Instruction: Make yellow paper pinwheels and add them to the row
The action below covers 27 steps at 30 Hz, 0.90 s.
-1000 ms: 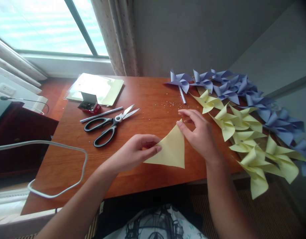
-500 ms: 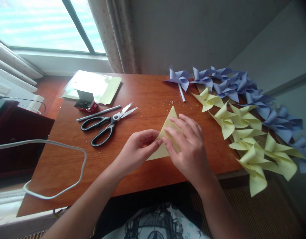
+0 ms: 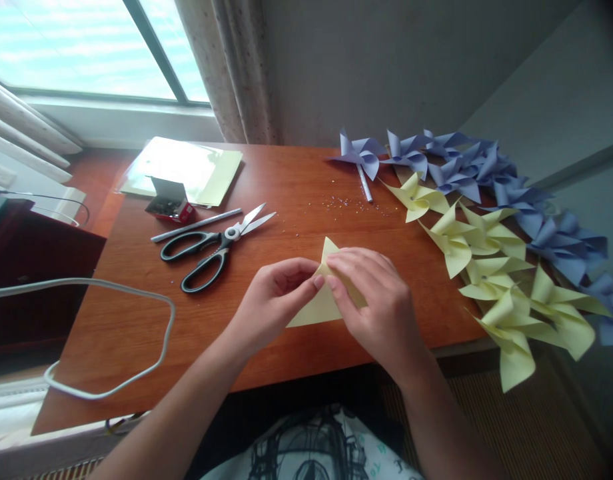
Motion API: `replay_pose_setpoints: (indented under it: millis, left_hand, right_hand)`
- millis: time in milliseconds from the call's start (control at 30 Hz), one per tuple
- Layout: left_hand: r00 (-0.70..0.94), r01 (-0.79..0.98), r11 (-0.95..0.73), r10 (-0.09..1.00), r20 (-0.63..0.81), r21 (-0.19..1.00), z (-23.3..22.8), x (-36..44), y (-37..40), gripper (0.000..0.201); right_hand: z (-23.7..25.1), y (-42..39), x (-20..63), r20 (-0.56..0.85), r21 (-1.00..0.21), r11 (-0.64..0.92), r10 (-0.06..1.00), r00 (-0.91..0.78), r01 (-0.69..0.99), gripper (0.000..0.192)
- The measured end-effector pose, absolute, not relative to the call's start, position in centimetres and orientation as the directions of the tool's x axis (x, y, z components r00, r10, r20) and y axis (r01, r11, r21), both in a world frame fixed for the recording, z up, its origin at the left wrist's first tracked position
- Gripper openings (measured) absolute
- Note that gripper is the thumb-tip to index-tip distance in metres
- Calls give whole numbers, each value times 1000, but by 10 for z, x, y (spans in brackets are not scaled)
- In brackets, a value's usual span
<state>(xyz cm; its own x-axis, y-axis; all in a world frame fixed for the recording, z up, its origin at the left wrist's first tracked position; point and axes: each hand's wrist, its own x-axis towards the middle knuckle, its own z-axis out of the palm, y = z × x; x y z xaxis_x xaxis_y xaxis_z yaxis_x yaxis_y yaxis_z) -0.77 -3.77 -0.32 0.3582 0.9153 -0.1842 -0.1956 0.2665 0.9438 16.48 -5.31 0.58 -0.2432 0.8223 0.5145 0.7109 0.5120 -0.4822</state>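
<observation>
I see both hands, left hand (image 3: 271,300) and right hand (image 3: 381,303), fingers pinched on a folded yellow paper triangle (image 3: 319,308) on the tabletop (image 3: 136,320); many finished pinwheels (image 3: 486,247) beside, this one barely begun.

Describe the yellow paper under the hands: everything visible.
The yellow paper is pale, thin and matte, folded to a triangle, lying flat on the wooden table near its front edge. One point aims away from the person, another toward the lower left; the right part is hidden. The left hand pinches its left edge; the right hand lies over it, fingertips meeting the left's at that edge. No marks or cuts visible.
</observation>
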Motion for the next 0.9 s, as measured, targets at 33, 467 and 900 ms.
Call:
replay_pose_setpoints:
  millis: [33, 467, 900]
  left_hand:
    - [333, -223, 277, 923, -194, 935, -4, -7, -38, 12]
    - [181, -287, 280, 955, -235, 916, -12, -6, -41, 13]
    - [135, -201, 168, 981, -142, 965, -10, -5, -44, 8]
  right_hand:
    - [5, -53, 165, 514, -488, 508, 824, -237, 710, 18]
    - [7, -55, 163, 503, -497, 496, 833, -230, 712, 17]
    - [10, -55, 162, 498, -491, 490, 836, -229, 720, 13]
